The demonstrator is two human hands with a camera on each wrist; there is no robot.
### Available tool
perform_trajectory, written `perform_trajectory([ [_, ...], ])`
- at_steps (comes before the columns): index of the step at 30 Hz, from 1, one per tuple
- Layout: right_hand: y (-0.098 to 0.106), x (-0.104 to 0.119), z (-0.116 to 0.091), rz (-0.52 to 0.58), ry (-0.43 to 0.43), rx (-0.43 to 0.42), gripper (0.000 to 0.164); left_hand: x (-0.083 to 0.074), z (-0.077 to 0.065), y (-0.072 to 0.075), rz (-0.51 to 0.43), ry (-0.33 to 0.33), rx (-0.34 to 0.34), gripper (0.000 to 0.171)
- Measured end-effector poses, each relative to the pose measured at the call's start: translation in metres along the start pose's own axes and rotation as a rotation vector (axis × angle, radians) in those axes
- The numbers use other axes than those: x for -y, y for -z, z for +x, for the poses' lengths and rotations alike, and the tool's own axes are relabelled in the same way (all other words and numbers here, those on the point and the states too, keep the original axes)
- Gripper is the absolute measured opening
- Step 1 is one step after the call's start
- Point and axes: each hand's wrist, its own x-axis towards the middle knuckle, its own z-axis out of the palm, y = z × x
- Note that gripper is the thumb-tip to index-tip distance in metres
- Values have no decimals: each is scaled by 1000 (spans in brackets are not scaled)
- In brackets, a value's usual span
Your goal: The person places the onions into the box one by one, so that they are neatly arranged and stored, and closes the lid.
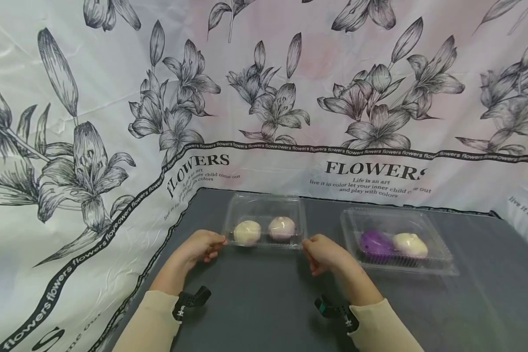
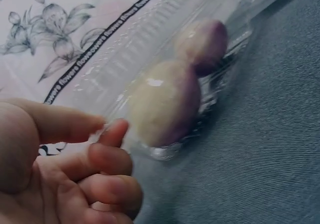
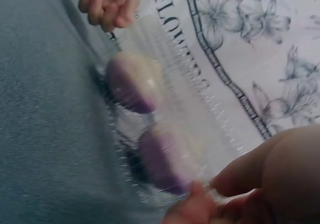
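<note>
A clear plastic box (image 1: 264, 205) stands near the back edge of the table, with two round cream-and-purple balls in it. The left ball (image 1: 247, 232) shows mostly cream from above, the right ball (image 1: 282, 228) a paler pink. My left hand (image 1: 203, 246) pinches the box's front left corner between thumb and forefinger, its other fingers curled below. At the front right corner my right hand (image 1: 327, 254) pinches the rim in the same way. In the right wrist view both balls (image 3: 134, 82) show purple undersides through the plastic.
To the right lies a second clear plastic box (image 1: 442, 252) holding a purple ball (image 1: 376, 243) and a cream ball (image 1: 410, 244). A flower-printed cloth (image 1: 273, 168) rises behind and at the left of the dark grey table (image 1: 255, 303).
</note>
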Motion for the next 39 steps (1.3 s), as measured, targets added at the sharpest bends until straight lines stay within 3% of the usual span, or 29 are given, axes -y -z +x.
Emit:
perform_trajectory([
  [6,8,9,-20,-326,9,-35,56,0,-2,-4,116,-63,106,33],
  [10,19,17,-32,-445,-14,-35,56,-4,-1,-13,154,-121,154,34],
  [14,29,33,-53,-516,-29,-49,45,-3,0,-26,164,-140,156,37],
  [19,47,47,-76,-480,-37,-98,40,1,0,-41,155,-158,172,38],
  [24,70,44,-93,-353,-39,-139,40,-2,3,-49,139,-159,229,34],
  [30,80,36,-99,-303,-50,-155,42,-1,2,-52,143,-153,234,39],
  [34,79,36,-95,-318,-11,-166,41,0,-5,-43,177,-145,176,43],
  [37,79,37,-91,-376,62,-206,40,-8,-12,-26,252,-150,27,42],
  [39,81,40,-84,-441,120,-253,38,-22,-15,-12,336,-185,-85,42],
])
